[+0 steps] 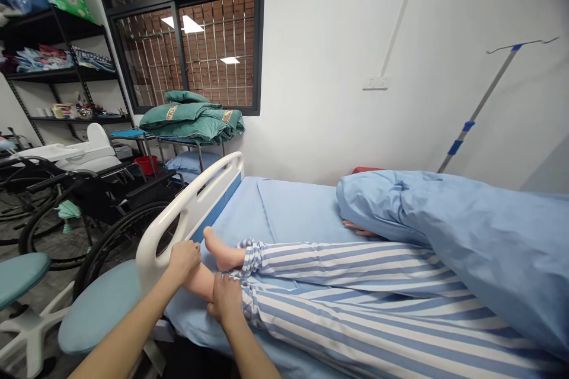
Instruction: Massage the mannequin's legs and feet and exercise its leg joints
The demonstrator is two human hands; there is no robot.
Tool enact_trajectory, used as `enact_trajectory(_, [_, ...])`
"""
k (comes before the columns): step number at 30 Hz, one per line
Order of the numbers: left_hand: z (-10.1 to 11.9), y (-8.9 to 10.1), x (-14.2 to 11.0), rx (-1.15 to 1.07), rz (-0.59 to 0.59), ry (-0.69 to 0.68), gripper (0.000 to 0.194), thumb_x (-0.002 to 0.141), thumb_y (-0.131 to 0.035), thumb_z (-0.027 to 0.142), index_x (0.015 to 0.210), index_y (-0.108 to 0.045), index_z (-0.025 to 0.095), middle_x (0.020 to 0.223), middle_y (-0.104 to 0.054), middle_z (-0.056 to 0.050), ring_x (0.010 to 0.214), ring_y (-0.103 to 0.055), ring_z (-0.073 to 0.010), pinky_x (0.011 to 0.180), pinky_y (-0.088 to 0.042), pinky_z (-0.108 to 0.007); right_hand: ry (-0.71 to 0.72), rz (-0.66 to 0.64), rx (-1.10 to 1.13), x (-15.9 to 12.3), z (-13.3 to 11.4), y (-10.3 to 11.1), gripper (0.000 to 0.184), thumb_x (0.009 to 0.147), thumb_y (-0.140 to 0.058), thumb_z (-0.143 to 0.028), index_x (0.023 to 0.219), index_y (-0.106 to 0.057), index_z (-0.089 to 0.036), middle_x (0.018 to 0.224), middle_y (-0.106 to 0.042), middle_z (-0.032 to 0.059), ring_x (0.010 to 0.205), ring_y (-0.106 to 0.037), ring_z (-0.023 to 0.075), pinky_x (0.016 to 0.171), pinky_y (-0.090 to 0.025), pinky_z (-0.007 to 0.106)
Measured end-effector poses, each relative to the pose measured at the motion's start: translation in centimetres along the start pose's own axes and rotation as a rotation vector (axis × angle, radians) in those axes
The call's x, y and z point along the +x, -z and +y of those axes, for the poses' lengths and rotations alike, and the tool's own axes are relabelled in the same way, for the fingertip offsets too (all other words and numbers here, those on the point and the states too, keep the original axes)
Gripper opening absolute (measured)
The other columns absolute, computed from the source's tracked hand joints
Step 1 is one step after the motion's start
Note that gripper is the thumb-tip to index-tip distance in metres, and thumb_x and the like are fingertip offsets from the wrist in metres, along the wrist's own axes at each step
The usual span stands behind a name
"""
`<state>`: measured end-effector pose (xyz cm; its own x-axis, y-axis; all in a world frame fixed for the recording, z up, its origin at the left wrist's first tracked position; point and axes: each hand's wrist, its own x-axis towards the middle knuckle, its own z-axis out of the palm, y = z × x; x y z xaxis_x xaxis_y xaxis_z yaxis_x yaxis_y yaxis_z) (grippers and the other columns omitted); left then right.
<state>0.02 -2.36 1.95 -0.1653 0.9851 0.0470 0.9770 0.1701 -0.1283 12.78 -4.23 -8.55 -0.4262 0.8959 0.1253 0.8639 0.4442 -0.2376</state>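
Observation:
A person in blue-and-white striped trousers lies on a bed with a light blue sheet. My left hand is closed over the toe end of the nearer bare foot. Round the ankle of that same leg, just beside the trouser cuff, my right hand is wrapped. The other bare foot rests on the sheet behind, toes up. A blue quilt covers the upper body, and a hand of the lying person shows from under its edge.
A white footboard rises just left of the feet. Beyond it stand a wheelchair, round stools and a shelf rack. Folded green quilts lie under the window. An IV pole leans at the right.

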Motion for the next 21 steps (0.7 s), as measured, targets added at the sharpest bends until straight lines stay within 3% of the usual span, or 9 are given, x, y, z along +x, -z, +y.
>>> enact_trajectory(9, [-0.1, -1.2, 2.4, 0.112, -0.035, -0.112, 0.033, 0.080, -0.038, 0.021, 0.088, -0.068, 0.011, 0.089, -0.066, -0.018, 0.086, -0.061, -0.0266, 0.076, -0.043, -0.038, 0.013, -0.038, -0.001, 0.3, 0.0, 0.1, 0.054, 0.056, -0.071, -0.035, 0.101, -0.050, -0.014, 0.091, -0.059, 0.0144, 0.086, -0.058, 0.0300, 0.072, -0.044, 0.042])
enact_trajectory(21, [1.0, -2.3, 0.4, 0.016, 0.169, 0.118, 0.044, 0.084, -0.027, 0.031, 0.084, -0.066, 0.011, 0.082, -0.066, -0.016, 0.080, -0.061, -0.0277, 0.067, -0.041, -0.036, -0.014, -0.065, 0.006, 0.4, 0.0, 0.3, 0.056, 0.056, -0.071, -0.035, 0.102, -0.047, -0.013, 0.094, -0.058, 0.0147, 0.087, -0.058, 0.0280, 0.074, -0.043, 0.040])
